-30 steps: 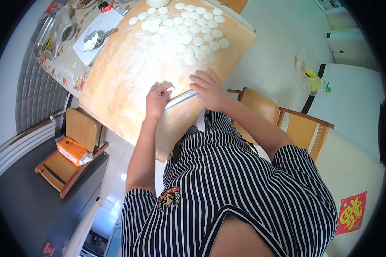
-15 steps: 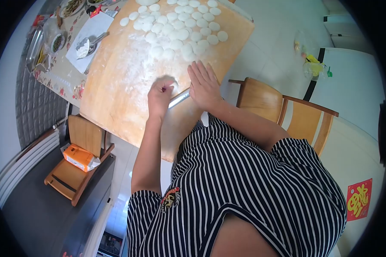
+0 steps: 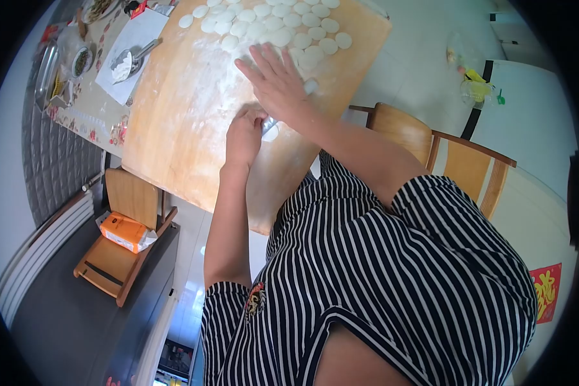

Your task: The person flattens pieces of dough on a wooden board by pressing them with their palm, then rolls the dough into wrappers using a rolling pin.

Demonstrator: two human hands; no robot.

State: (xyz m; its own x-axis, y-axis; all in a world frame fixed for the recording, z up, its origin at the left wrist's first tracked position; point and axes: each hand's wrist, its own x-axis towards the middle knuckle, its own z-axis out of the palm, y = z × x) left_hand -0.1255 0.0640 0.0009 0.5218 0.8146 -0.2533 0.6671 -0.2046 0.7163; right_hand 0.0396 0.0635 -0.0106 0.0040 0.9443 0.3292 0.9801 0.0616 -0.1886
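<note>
A wooden board [image 3: 174,122] dusted with flour lies in front of me. Across it runs a silvery rolling pin [image 3: 311,86], mostly covered by my right hand [image 3: 280,87], which lies flat over it with fingers spread. My left hand [image 3: 244,132] is closed at the pin's near left end, its fingertips pinched on the edge of a dough wrapper [image 3: 271,134]. Part of that wrapper shows below the pin; the rest is hidden. Beyond my hands, many round white wrappers [image 3: 273,23] cover the far part of the board.
Left of the board, a bowl of flour [image 3: 123,65] stands on white paper [image 3: 143,32], near a small bowl of greens [image 3: 82,62]. A chair [image 3: 130,196] holding an orange package [image 3: 126,231] is at left. Another chair [image 3: 402,132] stands at right.
My right hand has moved forward and left over the pin. The pin has rolled away from me, and part of a wrapper now shows beside it. The view has shifted slightly.
</note>
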